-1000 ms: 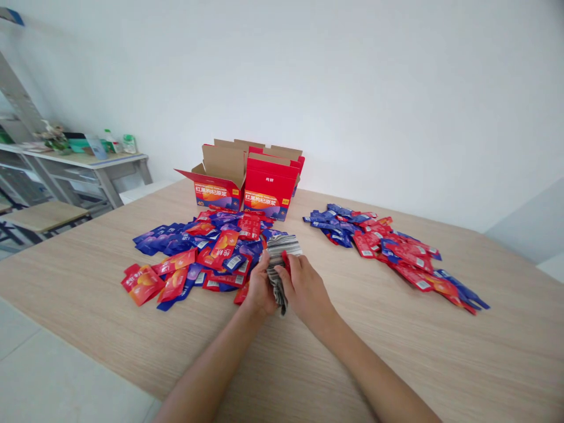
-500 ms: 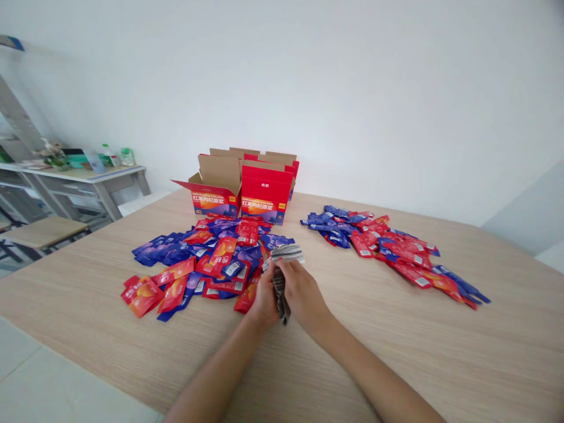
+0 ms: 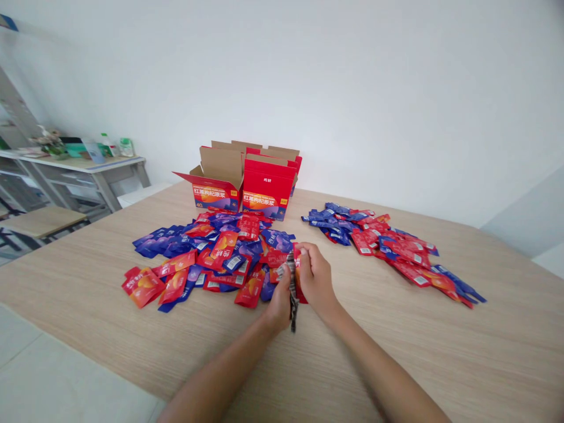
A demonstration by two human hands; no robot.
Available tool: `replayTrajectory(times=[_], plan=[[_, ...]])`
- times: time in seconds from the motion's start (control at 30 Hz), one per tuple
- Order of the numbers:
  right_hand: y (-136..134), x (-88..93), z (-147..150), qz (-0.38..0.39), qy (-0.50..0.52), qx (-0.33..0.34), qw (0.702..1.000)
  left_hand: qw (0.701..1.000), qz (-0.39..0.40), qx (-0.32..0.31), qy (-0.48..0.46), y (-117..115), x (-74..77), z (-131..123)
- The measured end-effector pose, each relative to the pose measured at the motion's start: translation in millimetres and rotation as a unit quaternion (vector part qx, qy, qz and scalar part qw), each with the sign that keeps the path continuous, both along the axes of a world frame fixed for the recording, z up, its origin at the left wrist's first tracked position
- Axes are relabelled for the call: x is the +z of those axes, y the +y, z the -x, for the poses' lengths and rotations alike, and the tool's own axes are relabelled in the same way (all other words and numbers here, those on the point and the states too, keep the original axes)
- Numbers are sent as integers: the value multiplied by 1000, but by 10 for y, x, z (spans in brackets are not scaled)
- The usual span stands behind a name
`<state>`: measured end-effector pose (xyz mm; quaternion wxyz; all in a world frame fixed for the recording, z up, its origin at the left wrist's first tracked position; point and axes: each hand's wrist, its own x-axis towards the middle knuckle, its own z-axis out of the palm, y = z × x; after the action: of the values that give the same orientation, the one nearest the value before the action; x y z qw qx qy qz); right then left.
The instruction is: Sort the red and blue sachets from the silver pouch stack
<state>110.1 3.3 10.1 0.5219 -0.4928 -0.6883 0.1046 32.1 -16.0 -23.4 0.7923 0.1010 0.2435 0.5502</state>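
Hands meet low over the bench (image 3: 409,352): our left hand (image 3: 278,302) and right hand (image 3: 315,281) both clamp a stack of sachets (image 3: 291,291), pressed edge-on between them, likely to keep it squared, just beside the big loose pile (image 3: 207,255).

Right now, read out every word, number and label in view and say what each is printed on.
"红黑枸杞原浆": front of the left open red cardboard box and the right red cardboard box.
"40": left box's front, lower corner.
White characters on right box's flap: blurred.
Red and blue foil sachets on the wooden table: print too small.
Edge-on sachet stack in left hand and right hand: unreadable.
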Motion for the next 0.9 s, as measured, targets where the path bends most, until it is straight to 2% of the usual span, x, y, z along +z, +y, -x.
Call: replayTrajectory(times=[0.13,0.3,0.43,0.6,0.73,0.9], plan=[[58,76,-70,5,34,-13,999,998,-3,-41,-47,-45,-1,-46],[179,125,-232,-24,59,-64,996,990,3,-119,-71,-112,61,-28],[205,88,-256,0,-17,-47,999,994,14,-95,-59,-119,120,29],[166,46,-187,-28,-123,-35,991,996,27,-75,-39,-58,151,116],[142,31,-158,-17,-183,-24,983,996,16,-62,-67,4,144,194],[50,50,-69,-17,-228,24,973,993,30,-64,-99,71,202,348]])
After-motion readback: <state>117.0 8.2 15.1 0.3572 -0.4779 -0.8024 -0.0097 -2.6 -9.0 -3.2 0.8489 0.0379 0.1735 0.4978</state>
